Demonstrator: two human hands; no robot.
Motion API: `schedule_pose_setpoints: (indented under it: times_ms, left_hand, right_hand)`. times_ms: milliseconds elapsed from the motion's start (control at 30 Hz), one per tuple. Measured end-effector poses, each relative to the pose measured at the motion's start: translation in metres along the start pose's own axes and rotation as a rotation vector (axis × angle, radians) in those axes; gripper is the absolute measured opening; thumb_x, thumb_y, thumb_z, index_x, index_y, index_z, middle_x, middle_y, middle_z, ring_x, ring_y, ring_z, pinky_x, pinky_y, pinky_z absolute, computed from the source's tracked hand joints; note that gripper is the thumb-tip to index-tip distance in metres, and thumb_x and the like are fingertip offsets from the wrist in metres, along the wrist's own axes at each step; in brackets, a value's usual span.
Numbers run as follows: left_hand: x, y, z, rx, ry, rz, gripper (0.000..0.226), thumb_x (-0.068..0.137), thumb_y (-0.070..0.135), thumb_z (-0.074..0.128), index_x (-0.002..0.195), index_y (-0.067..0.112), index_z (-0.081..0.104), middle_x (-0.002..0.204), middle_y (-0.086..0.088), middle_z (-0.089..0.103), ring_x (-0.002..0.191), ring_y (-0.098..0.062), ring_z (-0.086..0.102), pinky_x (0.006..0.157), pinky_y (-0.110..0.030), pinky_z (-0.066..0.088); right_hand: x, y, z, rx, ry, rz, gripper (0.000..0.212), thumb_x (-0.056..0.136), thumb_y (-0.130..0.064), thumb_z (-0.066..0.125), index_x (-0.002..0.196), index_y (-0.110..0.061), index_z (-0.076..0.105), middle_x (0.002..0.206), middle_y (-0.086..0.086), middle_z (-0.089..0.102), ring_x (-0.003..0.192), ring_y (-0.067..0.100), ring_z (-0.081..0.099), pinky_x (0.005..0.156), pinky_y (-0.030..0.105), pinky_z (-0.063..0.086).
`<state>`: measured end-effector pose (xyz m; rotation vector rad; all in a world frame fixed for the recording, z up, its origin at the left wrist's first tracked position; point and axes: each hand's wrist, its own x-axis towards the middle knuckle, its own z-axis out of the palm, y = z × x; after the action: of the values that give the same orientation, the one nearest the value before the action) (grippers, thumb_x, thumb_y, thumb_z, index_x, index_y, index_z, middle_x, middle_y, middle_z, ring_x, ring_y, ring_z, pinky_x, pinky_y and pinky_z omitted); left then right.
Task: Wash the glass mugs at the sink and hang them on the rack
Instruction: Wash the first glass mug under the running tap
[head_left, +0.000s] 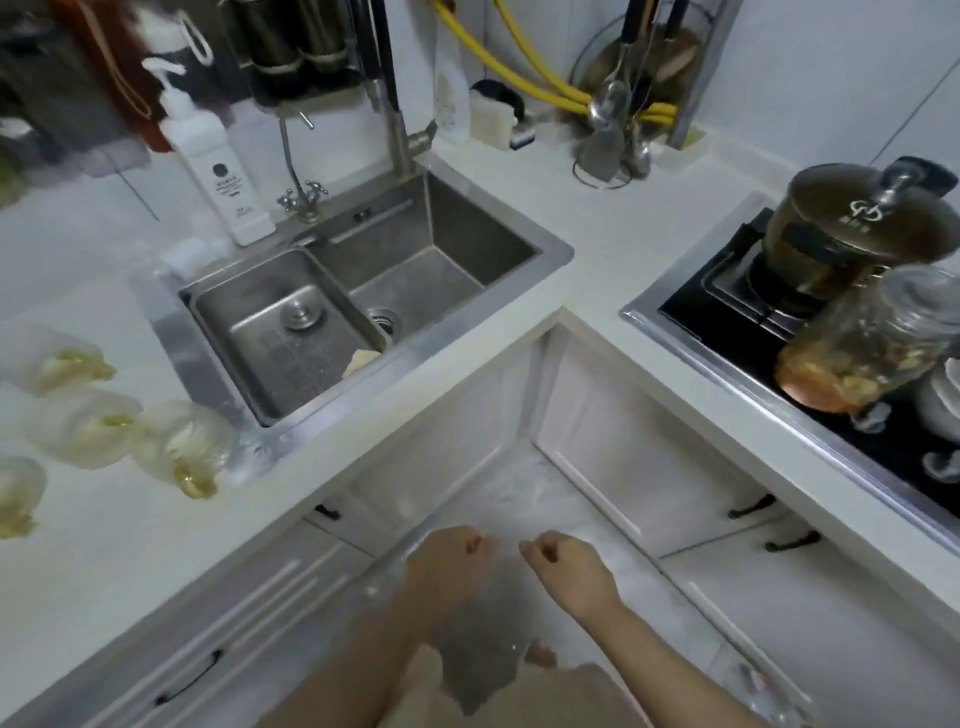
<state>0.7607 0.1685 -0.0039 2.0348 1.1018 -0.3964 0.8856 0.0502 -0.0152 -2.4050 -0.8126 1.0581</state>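
Both my hands hang empty below the counter edge, left hand (451, 564) and right hand (569, 569) loosely curled, nothing pinched. Mugs (182, 447) sit blurred on the counter's left end, beside the sink (550, 254), so washing looks unstarted. Next: reach left, grab the nearest mug, carry it into the sink.

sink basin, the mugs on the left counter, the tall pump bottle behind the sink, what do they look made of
Sink: looks like brushed stainless steel, grey with a dull satin sheen and sharp folded edges.
Mugs: seemingly clear glass, since the counter shows through them; gold-coloured handles, material unclear in the blur.
Pump bottle: probably white opaque plastic, matte, with a printed black label.
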Motion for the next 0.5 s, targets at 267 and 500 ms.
schedule_pose_setpoints:
  times_ms: [267,500]
  left_hand:
    - [0.022,0.002,-0.011,-0.203,0.110,-0.200,0.043,0.091,0.039,0.050,0.053,0.021,0.043,0.053,0.004,0.046,0.056,-0.011,0.050,0.060,-0.026,0.039]
    - [0.049,-0.021,-0.058,-0.339,0.177,-0.197,0.036,0.092,0.041,0.051,0.060,0.025,0.050,0.063,0.008,0.051,0.063,-0.011,0.049,0.065,-0.026,0.039]
  right_hand:
    - [0.052,-0.021,-0.020,-0.055,-0.133,-0.099,0.031,0.093,-0.044,0.046,0.073,-0.025,0.059,0.074,-0.008,0.059,0.075,0.014,0.058,0.061,0.023,0.040]
    - [0.094,-0.085,-0.016,-0.110,-0.161,-0.188,0.033,0.093,-0.040,0.049,0.063,-0.027,0.049,0.065,-0.009,0.050,0.075,0.012,0.050,0.064,0.023,0.035]
